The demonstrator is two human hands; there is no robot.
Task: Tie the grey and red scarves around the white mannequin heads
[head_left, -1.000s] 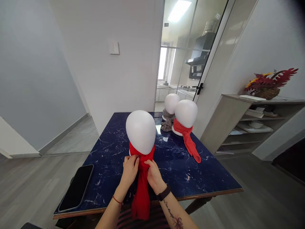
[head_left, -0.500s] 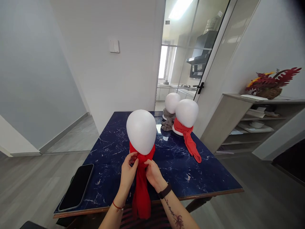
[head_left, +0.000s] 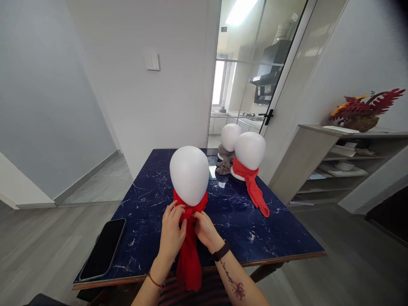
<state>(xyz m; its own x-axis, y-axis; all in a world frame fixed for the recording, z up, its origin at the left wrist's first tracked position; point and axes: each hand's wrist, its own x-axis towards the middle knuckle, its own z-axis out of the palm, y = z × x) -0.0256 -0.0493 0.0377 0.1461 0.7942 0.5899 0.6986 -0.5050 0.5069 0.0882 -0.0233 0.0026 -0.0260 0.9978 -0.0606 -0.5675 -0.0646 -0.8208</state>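
Observation:
A white foam head (head_left: 189,174) stands near the front of the dark blue marble table (head_left: 153,195). A red scarf (head_left: 189,255) is wrapped round its neck and hangs down over the table's front edge. My left hand (head_left: 172,231) pinches the scarf at the knot just under the head. From the other side, my right hand (head_left: 205,229) grips the same knot, fingers closed on the cloth.
A black phone (head_left: 102,250) lies at the table's front left corner. Further back stand a second foam head with a red scarf (head_left: 250,153) and a third with a grey scarf (head_left: 228,140). A shelf unit (head_left: 338,161) stands to the right.
Both hands have crept slightly upward along the scarf toward the knot under the head. My left hand's fingers have closed more over the cloth.

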